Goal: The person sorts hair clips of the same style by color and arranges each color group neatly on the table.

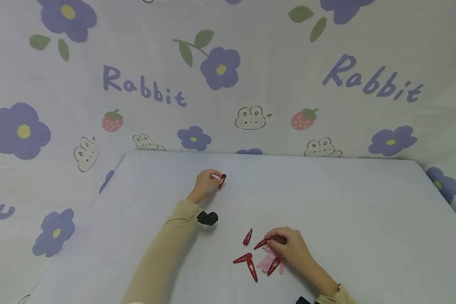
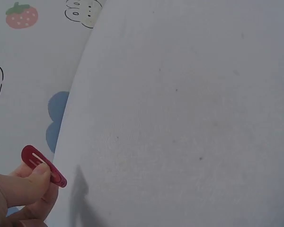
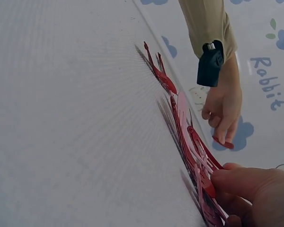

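My left hand is raised over the far part of the white table, thumb and fingertips pinching a red snap hair clip. The left wrist view shows that hair clip jutting past the thumb. Nearer the front, my right hand pinches the end of another red hair clip. Below its fingers lies a small pile of slim pink pieces, shaped like clips and partly hidden by the hand. One red hair clip lies across the pile.
Left of the pink pile, a red hair clip lies alone, and two more red hair clips meet at their ends. The white table backs onto a curtain printed with flowers and rabbits. Dark wrist mounts stick out from the sleeves.
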Tool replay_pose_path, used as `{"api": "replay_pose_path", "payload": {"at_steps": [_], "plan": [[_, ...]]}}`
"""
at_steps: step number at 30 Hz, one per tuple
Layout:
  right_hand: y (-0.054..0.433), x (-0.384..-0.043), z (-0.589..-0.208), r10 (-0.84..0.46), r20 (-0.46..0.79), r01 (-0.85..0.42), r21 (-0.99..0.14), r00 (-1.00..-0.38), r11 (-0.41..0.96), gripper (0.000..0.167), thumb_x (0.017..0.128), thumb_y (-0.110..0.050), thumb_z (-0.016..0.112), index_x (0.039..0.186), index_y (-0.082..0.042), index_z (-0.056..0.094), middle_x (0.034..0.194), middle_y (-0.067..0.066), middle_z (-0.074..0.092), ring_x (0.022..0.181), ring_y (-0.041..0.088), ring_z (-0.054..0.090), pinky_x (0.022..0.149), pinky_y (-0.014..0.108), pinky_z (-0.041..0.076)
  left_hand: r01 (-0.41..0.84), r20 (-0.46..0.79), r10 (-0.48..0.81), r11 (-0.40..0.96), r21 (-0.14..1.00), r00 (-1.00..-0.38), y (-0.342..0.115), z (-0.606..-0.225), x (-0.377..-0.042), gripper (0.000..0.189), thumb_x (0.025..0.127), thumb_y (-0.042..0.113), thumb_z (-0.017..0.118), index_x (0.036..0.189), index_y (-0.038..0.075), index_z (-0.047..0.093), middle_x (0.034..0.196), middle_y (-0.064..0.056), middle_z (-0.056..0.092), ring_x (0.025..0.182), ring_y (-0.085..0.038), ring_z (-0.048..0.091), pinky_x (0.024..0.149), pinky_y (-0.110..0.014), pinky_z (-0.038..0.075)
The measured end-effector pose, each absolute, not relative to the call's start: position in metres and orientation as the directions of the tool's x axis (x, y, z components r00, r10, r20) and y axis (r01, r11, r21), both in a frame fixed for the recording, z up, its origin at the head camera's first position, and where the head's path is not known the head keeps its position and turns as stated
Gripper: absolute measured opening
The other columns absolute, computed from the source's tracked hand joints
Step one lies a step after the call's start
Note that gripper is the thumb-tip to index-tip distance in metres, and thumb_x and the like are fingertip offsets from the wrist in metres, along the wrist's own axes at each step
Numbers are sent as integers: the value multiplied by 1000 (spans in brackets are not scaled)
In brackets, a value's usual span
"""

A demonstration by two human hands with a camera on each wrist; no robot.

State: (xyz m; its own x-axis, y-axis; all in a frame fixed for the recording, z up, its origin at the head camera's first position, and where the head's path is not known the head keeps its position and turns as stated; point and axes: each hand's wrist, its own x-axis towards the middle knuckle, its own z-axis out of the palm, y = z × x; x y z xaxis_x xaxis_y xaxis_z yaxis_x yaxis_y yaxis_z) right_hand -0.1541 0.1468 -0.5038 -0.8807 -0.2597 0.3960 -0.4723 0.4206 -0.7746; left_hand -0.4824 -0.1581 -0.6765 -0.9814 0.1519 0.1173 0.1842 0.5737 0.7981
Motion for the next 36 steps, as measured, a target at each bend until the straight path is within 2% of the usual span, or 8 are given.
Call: {"api": "replay_pose_path", "payload": {"at_steps": [3, 7, 11, 13, 15, 20, 24, 36], "plan": [[148, -156, -505, -265, 396, -475, -766, -879, 433, 16, 70, 1, 73, 80, -12, 69, 73, -11, 59, 62, 5, 46, 52, 23, 41, 170, 140, 97, 617, 768, -985, -164, -716, -524, 31, 61, 50, 76, 82, 28, 69, 77, 9, 63, 61, -12, 54, 47, -31, 40], [150, -158, -508, -272, 409, -490, -754, -871, 438, 17, 70, 0, 73, 80, -13, 69, 72, -13, 59, 61, 5, 45, 51, 23, 40, 149, 157, 47, 659, 738, -986, -147, -654, -487, 22, 67, 35, 78, 79, 18, 72, 71, 3, 64, 63, -15, 56, 56, -31, 42], [151, -157, -510, -281, 387, -476, -759, -878, 444, 15, 72, -2, 73, 81, -13, 70, 73, -10, 61, 63, 5, 46, 53, 23, 40, 140, 151, 43, 683, 717, -988, -152, -683, -515, 23, 63, 41, 78, 74, 22, 71, 69, 7, 63, 65, -15, 56, 61, -33, 41], [151, -155, -511, -286, 370, -465, -763, -884, 449, 15, 72, -3, 72, 81, -14, 70, 73, -10, 61, 63, 6, 46, 54, 23, 40, 145, 165, 37, 686, 713, -986, -162, -721, -545, 26, 59, 48, 78, 70, 27, 68, 67, 11, 62, 64, -12, 55, 59, -32, 40], [151, -155, -511, -290, 364, -461, -764, -885, 451, 14, 72, -3, 72, 82, -14, 70, 73, -10, 61, 63, 6, 45, 54, 23, 40, 91, 130, -6, 685, 723, -992, -156, -690, -521, 23, 61, 42, 79, 69, 24, 68, 69, 9, 62, 65, -13, 54, 58, -32, 40], [149, -156, -505, -275, 391, -477, -754, -878, 451, 15, 71, -2, 73, 81, -14, 70, 73, -13, 60, 61, 5, 45, 52, 23, 40, -50, 7, -81, 679, 732, -997, -125, -550, -429, 11, 71, 17, 75, 76, 8, 70, 79, -4, 64, 73, -19, 53, 62, -33, 41], [149, -156, -504, -273, 400, -484, -750, -875, 452, 16, 70, 0, 73, 80, -13, 70, 72, -14, 59, 60, 5, 44, 51, 23, 39, -131, -79, -106, 689, 713, -991, -109, -485, -384, 12, 76, 14, 71, 83, 4, 70, 86, -7, 64, 81, -20, 54, 69, -33, 42], [151, -156, -504, -285, 403, -493, -735, -870, 465, 16, 71, -2, 73, 81, -14, 70, 71, -13, 59, 60, 6, 42, 51, 22, 37, -135, -23, -145, 832, 538, -989, -95, -469, -365, 17, 79, 24, 69, 78, 9, 60, 84, -5, 59, 86, -22, 52, 84, -50, 27]]}}
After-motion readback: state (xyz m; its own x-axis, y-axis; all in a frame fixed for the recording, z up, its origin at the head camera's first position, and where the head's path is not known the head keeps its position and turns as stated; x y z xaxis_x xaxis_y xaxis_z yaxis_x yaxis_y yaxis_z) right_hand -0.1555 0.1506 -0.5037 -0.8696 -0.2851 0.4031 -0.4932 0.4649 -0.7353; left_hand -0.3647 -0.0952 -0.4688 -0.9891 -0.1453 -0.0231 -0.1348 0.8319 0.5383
